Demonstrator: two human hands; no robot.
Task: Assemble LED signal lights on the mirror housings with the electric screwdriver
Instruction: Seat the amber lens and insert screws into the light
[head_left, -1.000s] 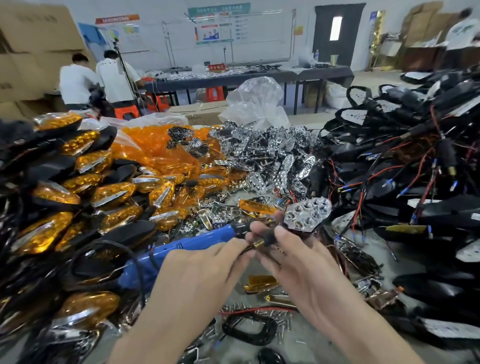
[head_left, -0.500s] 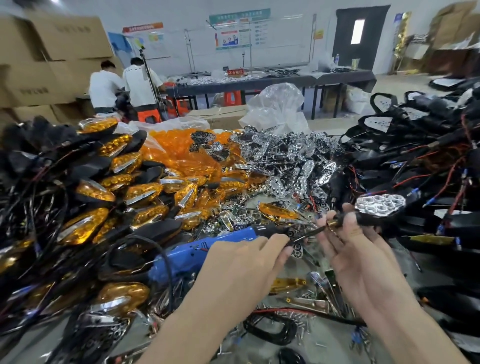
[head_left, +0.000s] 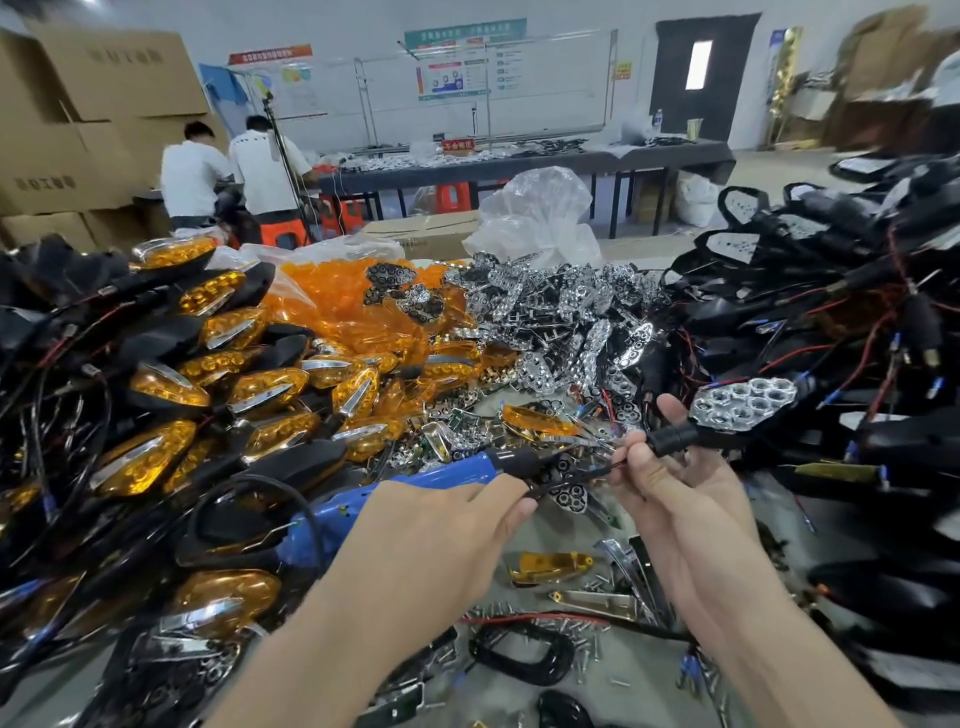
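Frame centre: left hand (head_left: 431, 540) wraps electric screwdriver (head_left: 441, 475); right hand (head_left: 680, 499) pinches housing stem (head_left: 675, 439). Advice: brace stem, align bit square before triggering.

- The left hand (head_left: 436, 535) grips a blue electric screwdriver with a black nose (head_left: 441, 475), its tip toward the right hand (head_left: 675, 493).
- The right hand pinches the black stem of a signal light with a chrome honeycomb reflector (head_left: 743, 408).
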